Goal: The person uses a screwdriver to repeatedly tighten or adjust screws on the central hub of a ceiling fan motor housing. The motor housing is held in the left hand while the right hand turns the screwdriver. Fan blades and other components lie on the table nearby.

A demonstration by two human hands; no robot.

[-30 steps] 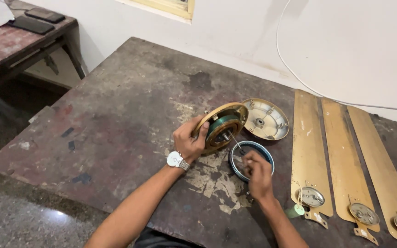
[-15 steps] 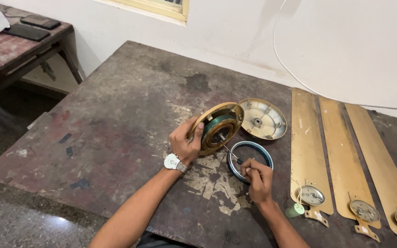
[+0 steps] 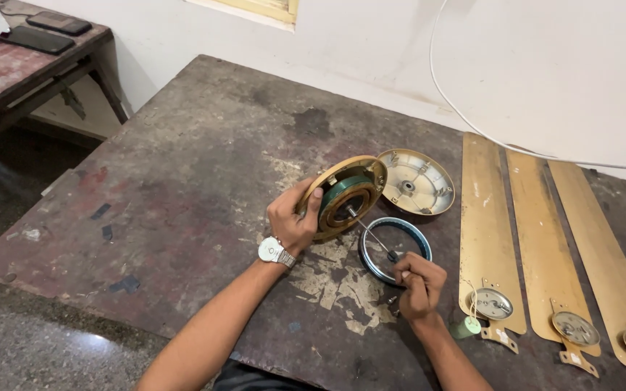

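Observation:
My left hand [image 3: 293, 217], with a wristwatch [image 3: 275, 253] on its wrist, grips the rim of a gold fan motor housing [image 3: 345, 195] and holds it tilted on edge on the dark worn table [image 3: 182, 174]. Green windings show inside the housing. My right hand [image 3: 419, 284] holds a screwdriver [image 3: 375, 236] whose thin shaft reaches up into the middle of the housing. A blue-rimmed metal ring [image 3: 394, 249] lies flat on the table right under the screwdriver.
A gold dish-shaped cover [image 3: 416, 182] lies behind the housing. Three gold fan blades [image 3: 545, 246] lie side by side on the right. A white cable [image 3: 472, 123] runs along the wall. A side table [image 3: 16, 65] with dark flat devices stands at the far left.
The housing has been tipped a little more toward me in my left hand. My right hand has drawn back slightly, and the screwdriver now points into the housing's centre.

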